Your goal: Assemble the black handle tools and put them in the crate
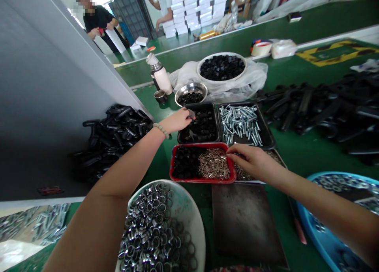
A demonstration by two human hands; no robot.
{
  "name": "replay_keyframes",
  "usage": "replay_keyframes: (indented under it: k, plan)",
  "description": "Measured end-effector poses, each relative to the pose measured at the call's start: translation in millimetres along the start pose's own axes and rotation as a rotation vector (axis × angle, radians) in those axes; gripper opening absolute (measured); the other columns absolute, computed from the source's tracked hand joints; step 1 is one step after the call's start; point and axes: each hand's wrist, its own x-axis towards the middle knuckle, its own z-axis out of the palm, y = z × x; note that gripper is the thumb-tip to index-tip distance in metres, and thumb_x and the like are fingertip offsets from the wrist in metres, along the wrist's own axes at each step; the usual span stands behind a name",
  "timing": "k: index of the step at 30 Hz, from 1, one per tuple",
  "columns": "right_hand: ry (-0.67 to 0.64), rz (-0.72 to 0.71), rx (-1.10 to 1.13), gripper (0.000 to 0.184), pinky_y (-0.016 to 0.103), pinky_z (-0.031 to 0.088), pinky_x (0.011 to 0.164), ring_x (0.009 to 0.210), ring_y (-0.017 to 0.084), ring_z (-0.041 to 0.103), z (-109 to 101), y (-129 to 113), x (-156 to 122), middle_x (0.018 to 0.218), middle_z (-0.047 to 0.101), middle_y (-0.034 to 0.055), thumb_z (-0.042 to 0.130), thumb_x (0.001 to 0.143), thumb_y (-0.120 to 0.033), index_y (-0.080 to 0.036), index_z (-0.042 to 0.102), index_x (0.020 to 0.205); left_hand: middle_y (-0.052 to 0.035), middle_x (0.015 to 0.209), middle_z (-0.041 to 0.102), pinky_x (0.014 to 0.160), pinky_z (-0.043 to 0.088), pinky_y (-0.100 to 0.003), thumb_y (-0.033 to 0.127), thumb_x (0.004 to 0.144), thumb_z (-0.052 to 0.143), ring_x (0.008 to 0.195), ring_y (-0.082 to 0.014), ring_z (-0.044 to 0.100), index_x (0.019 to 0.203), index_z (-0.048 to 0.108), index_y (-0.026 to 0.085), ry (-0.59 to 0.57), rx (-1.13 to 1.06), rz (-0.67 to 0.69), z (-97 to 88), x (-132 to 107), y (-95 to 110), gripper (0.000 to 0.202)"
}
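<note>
My left hand [178,120], with a beaded bracelet at its wrist, is over a black tray [219,137] of small black plastic parts [204,124]. Its fingers are drawn together, and a small greyish piece shows at the tips; I cannot tell its kind. At the right end of a red tray [204,180], my right hand [247,158] has thumb and fingers pinched. What it holds, if anything, is hidden. The red tray contains black caps [186,161] and copper-coloured pins [214,163]. Beside the black tray, another tray is filled with silver bolts [240,122].
A pale basin [201,232] of metal rings and a dark metal plate [244,224] lie nearest me. A blue basin [304,209] stands right. Black handles [118,130] are heaped left, by a grey panel [53,86]. A thermos [161,78] and bowls stand behind; two people are beyond.
</note>
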Motion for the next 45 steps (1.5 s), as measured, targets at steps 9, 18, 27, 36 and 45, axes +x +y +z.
replay_keyframes:
  k: [9,18,27,36,45]
  plan:
    - [-0.038,0.034,-0.031,0.019,0.03,0.047,0.072,0.079,0.018,0.064,-2,-2,-7,0.09,0.07,0.0023,0.049,0.09,-0.035,-0.022,0.062,0.096,-0.0119,0.1,0.068,0.09,0.048,-0.034,0.025,0.094,0.042,0.092,-0.0196,0.064,0.099,0.066,0.012,0.079,0.074,-0.052,11.4,-72,29,0.027]
    - [0.011,-0.066,-0.029,0.018,0.027,0.047,0.071,0.079,0.017,0.064,5,-27,-1,0.089,0.07,0.0031,0.048,0.091,-0.031,-0.022,0.064,0.091,-0.0184,0.09,0.07,0.081,0.049,-0.033,0.018,0.076,0.065,0.092,-0.0291,0.067,0.082,0.07,0.009,-0.219,0.344,-0.171,39.6,-19,30,0.012]
    - [0.032,0.055,-0.003,0.022,0.029,0.047,0.071,0.076,0.017,0.064,-8,5,-16,0.084,0.07,0.0021,0.047,0.091,-0.037,-0.022,0.063,0.091,-0.0116,0.096,0.071,0.079,0.049,-0.028,0.026,0.088,0.052,0.089,-0.0212,0.067,0.101,0.064,0.013,-0.09,0.255,-0.226,25.7,-24,6,0.022]
    - [-0.015,0.119,-0.001,0.023,0.032,0.047,0.074,0.08,0.02,0.065,-3,-7,-34,0.09,0.069,0.0047,0.046,0.09,-0.036,-0.022,0.057,0.104,-0.0106,0.102,0.07,0.086,0.051,-0.032,0.023,0.093,0.047,0.091,-0.0198,0.067,0.117,0.059,0.013,0.198,-0.032,-0.143,26.6,-80,37,0.028]
    - [-0.003,0.08,-0.055,0.018,0.035,0.047,0.079,0.086,0.021,0.064,-3,-17,-64,0.089,0.068,0.0068,0.043,0.088,-0.031,-0.021,0.058,0.086,-0.0105,0.121,0.061,0.095,0.049,-0.035,0.013,0.093,0.043,0.106,-0.0203,0.054,0.123,0.055,0.015,0.119,0.124,0.214,80.1,-154,78,0.032]
